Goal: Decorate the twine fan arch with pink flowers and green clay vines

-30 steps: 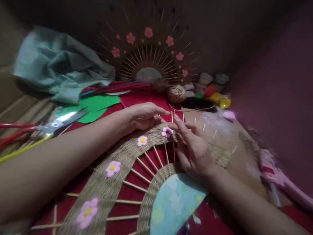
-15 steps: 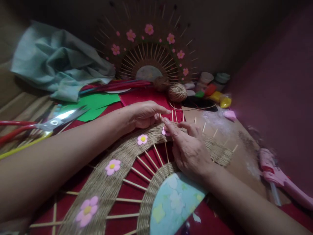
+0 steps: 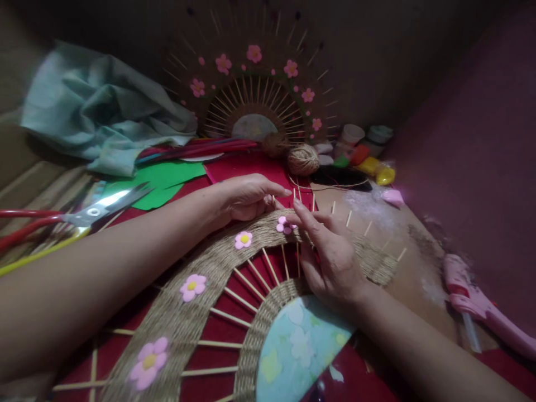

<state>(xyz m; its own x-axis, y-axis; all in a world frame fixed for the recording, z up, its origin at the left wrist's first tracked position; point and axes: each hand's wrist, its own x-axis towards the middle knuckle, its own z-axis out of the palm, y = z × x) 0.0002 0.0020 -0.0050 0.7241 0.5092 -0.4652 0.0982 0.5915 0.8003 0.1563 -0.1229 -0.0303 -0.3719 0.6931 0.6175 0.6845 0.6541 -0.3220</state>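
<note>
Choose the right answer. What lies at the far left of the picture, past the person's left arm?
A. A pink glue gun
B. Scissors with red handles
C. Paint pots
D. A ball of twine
B: the scissors, with red handles and shiny blades, lie at the far left beyond the left arm, while the glue gun lies at the right.

rough twine band [image 3: 209, 262], wooden sticks [image 3: 251, 285], glossy metal scissors [image 3: 104, 204], probably foam flowers [image 3: 244, 239].
</note>
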